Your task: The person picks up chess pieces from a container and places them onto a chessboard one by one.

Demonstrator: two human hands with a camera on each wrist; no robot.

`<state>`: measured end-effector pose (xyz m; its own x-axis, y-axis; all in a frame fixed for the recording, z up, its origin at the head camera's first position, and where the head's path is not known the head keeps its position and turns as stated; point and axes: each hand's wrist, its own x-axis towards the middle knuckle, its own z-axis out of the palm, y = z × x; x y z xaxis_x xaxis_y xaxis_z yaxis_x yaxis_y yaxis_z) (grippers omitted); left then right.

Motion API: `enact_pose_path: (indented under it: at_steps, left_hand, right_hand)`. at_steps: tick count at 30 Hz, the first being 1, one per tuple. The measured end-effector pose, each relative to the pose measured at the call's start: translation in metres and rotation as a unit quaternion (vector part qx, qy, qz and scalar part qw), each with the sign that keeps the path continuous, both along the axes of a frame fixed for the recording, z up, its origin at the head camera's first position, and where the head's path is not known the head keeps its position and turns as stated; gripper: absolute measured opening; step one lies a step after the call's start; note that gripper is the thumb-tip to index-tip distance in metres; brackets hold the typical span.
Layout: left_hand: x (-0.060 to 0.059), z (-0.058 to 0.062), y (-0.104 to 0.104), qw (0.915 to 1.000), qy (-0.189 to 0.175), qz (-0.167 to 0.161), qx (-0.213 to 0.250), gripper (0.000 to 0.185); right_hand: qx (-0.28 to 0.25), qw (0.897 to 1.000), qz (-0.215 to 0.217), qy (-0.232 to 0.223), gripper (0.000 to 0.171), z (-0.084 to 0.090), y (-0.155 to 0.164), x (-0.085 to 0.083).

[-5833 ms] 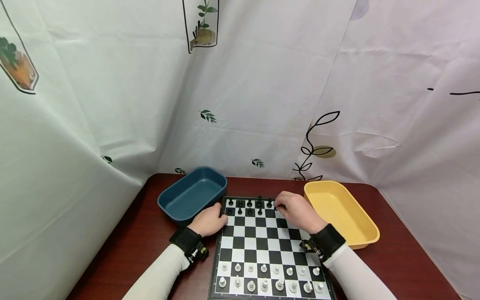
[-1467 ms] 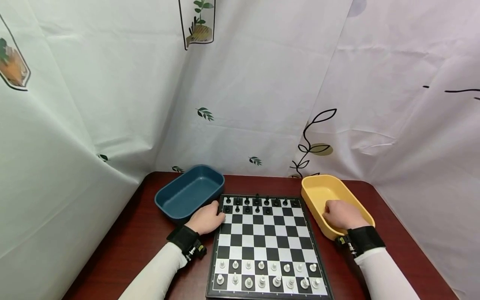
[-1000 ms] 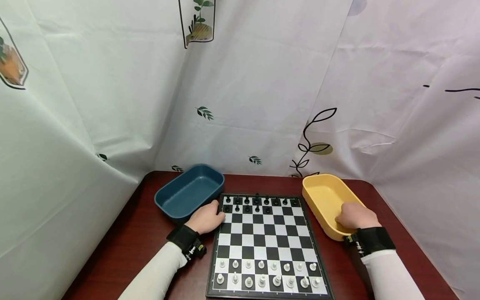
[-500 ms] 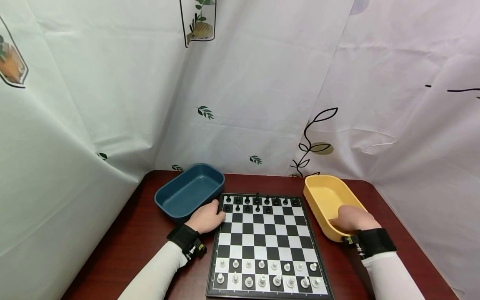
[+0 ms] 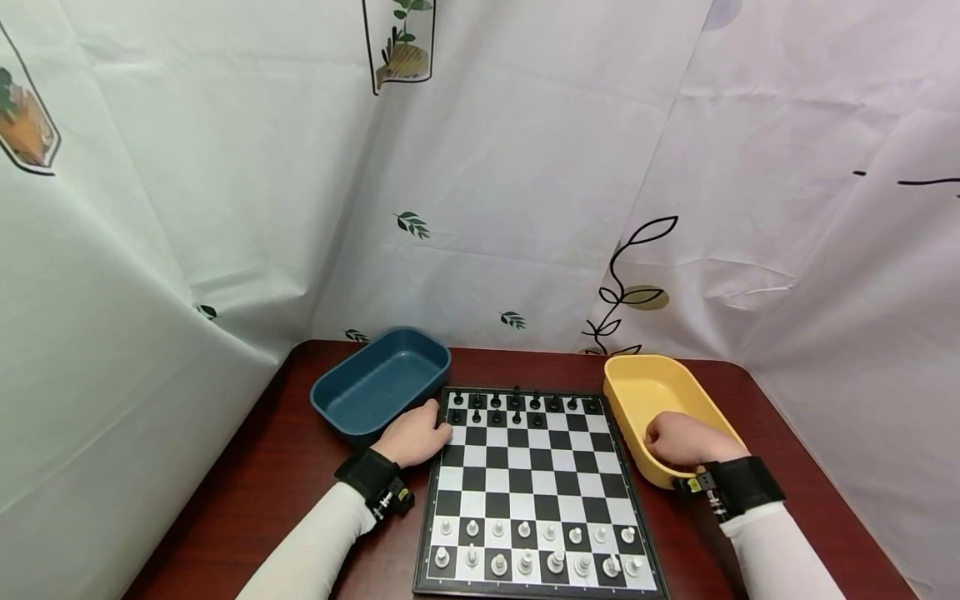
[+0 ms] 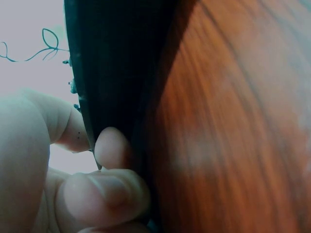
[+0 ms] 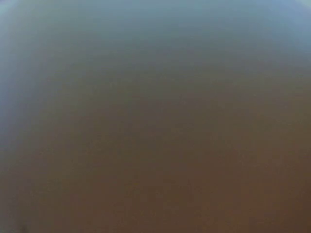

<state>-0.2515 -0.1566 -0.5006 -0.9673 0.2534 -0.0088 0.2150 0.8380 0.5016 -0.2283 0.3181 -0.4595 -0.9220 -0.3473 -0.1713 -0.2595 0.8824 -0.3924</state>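
Observation:
A black-and-white chessboard [image 5: 532, 481] lies on the table. My left hand [image 5: 411, 437] holds its left edge near the far corner; in the left wrist view, that hand's fingertips [image 6: 112, 148] press against the board's dark side [image 6: 112, 63]. My right hand [image 5: 690, 442] is down inside the yellow tray [image 5: 648, 392], fingers bent and mostly hidden, so anything in them is out of sight. Black chess pieces [image 5: 515, 402] fill the far row, with several pawns [image 5: 517, 417] before them on the left. White chess pieces [image 5: 556, 562] stand in two near rows. The right wrist view is blurred.
A dark blue tray [image 5: 386, 379] sits at the board's far left, close to the left hand. The reddish-brown table [image 5: 247, 517] backs onto a white patterned curtain [image 5: 480, 167].
My right hand has gone from the board's far right, where a black pawn now stands, into the yellow tray. Lately it shifts about inside, and the tray moves slightly. The left hand stays put.

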Motion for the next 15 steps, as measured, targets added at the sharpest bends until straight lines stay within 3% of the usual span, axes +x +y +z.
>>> enact_pose_path:
  at_steps: [5,15]
  left_hand:
    - [-0.0008,-0.0012,-0.0011,1.0000,0.000,-0.003,0.002,0.038]
    - [-0.0001,-0.0007,-0.0005,1.0000,-0.003,-0.001,0.003,0.042]
  right_hand:
    - [-0.017,0.999,0.001,-0.029,0.034,-0.0004,0.0008,0.0002]
    - [-0.020,0.999,0.016,-0.025,0.031,0.0046,0.0004,0.0021]
